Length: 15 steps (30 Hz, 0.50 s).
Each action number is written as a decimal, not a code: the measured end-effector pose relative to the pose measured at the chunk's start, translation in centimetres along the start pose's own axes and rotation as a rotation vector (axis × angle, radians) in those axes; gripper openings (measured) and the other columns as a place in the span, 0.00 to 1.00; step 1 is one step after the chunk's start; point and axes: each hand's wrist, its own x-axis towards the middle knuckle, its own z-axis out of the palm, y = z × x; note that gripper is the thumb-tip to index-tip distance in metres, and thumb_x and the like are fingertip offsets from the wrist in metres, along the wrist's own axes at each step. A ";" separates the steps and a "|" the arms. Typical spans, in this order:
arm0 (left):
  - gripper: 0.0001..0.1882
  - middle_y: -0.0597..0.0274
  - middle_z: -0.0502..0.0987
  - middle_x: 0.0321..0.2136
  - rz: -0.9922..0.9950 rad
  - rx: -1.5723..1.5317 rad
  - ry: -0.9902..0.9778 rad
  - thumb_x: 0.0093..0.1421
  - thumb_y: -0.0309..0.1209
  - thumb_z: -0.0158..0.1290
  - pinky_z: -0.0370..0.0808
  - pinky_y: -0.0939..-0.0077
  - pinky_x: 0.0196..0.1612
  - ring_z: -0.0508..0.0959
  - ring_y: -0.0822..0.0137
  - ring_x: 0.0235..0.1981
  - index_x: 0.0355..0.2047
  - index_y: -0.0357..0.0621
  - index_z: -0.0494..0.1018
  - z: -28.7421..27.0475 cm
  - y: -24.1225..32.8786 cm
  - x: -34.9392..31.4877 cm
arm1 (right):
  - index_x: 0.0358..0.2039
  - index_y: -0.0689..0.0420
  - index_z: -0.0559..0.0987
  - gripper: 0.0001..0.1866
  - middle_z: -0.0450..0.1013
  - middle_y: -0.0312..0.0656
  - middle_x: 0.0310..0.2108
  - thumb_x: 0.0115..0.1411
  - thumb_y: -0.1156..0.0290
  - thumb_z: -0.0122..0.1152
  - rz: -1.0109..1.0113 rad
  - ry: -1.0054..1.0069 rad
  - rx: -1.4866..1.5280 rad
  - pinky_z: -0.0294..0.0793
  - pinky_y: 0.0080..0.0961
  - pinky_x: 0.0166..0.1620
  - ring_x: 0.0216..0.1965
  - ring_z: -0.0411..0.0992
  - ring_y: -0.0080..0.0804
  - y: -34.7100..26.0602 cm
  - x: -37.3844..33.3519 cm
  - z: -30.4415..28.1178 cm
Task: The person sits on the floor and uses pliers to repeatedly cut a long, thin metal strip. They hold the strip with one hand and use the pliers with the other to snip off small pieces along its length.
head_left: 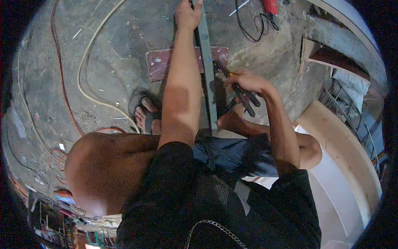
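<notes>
A long grey metal bar point(206, 62) runs from between my feet toward the top of the view, lying across a reddish-brown flat block point(159, 64) on the concrete floor. My left hand point(187, 15) is stretched far out and grips the bar near its far end. My right hand point(244, 81) is closed around a pair of dark pliers point(239, 89), whose jaws meet the bar's right edge just above the block. I am squatting, my left foot in a sandal point(146, 113) beside the bar.
A pale hose point(89, 54) and a red cable point(62, 83) snake over the floor at left. A black cord point(248, 29) and a red tool point(271, 6) lie at top right. Curved wooden and white panels point(344, 153) stand at right.
</notes>
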 end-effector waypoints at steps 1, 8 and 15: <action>0.26 0.42 0.74 0.48 -0.008 0.014 0.001 0.61 0.40 0.50 0.70 0.62 0.51 0.74 0.48 0.50 0.55 0.35 0.65 0.0 0.1 0.0 | 0.37 0.58 0.80 0.15 0.75 0.40 0.32 0.58 0.63 0.50 -0.028 0.012 0.023 0.73 0.26 0.35 0.32 0.73 0.30 0.4 0.1 0.0; 0.28 0.43 0.72 0.50 -0.077 0.043 -0.017 0.62 0.40 0.50 0.69 0.61 0.53 0.72 0.49 0.52 0.57 0.35 0.63 -0.6 0.5 -0.3 | 0.35 0.58 0.80 0.14 0.73 0.40 0.32 0.57 0.63 0.51 0.041 -0.095 0.123 0.73 0.25 0.36 0.33 0.72 0.29 -1.2 -1.0 0.0; 0.29 0.41 0.72 0.51 -0.102 0.052 -0.060 0.62 0.40 0.51 0.69 0.61 0.53 0.72 0.48 0.52 0.57 0.35 0.62 -0.7 1.5 -0.5 | 0.35 0.59 0.79 0.14 0.72 0.38 0.30 0.57 0.63 0.51 0.021 -0.110 0.077 0.75 0.26 0.31 0.29 0.72 0.27 -0.9 0.2 -0.4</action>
